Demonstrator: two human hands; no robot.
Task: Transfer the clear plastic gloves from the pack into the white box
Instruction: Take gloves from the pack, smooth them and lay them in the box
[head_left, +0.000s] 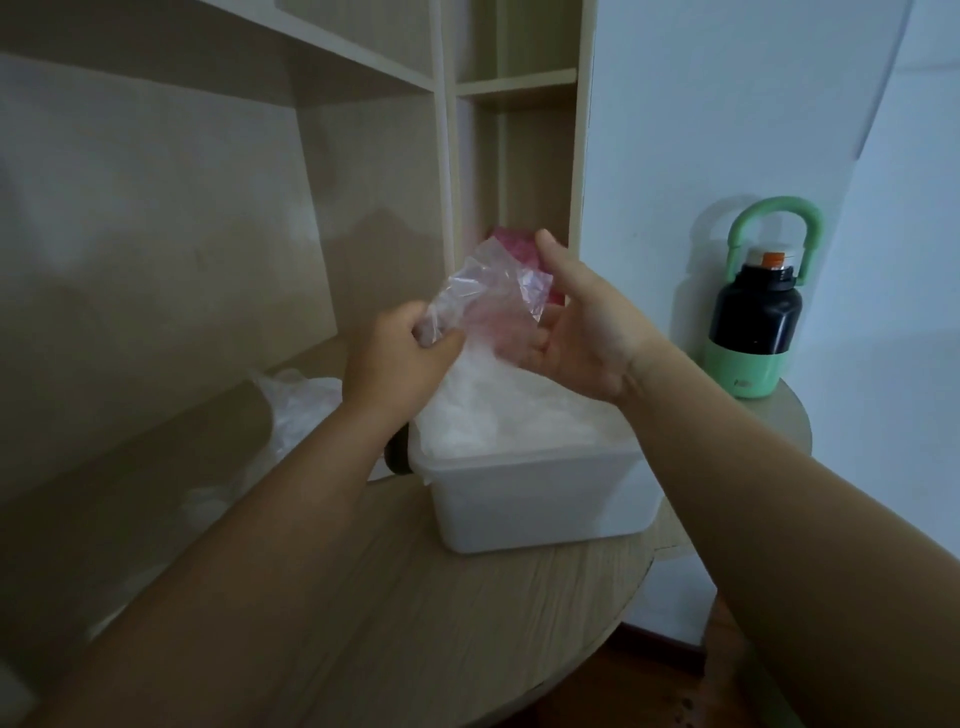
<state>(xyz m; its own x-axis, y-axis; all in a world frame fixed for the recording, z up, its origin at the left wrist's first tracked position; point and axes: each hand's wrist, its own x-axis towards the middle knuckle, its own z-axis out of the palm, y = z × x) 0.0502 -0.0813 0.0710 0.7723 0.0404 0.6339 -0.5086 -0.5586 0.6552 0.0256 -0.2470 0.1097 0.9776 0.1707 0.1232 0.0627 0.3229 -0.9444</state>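
A white plastic box (540, 499) stands on the round wooden table (395, 613), heaped with crumpled clear plastic gloves (498, 410). Above the box I hold the pack (493, 286), a clear bag with a pink printed part. My left hand (400, 358) grips its left side in a fist. My right hand (576, 332) holds its right side, thumb up against the pink part and fingers curled beneath. The pack's lower end hangs down to the heap in the box.
A black and green bottle (753, 322) with a green handle stands on the table's far right. More crumpled clear plastic (296, 405) lies left of the box. A small dark object (399, 452) sits against the box's left side. Beige shelves (363, 156) rise behind.
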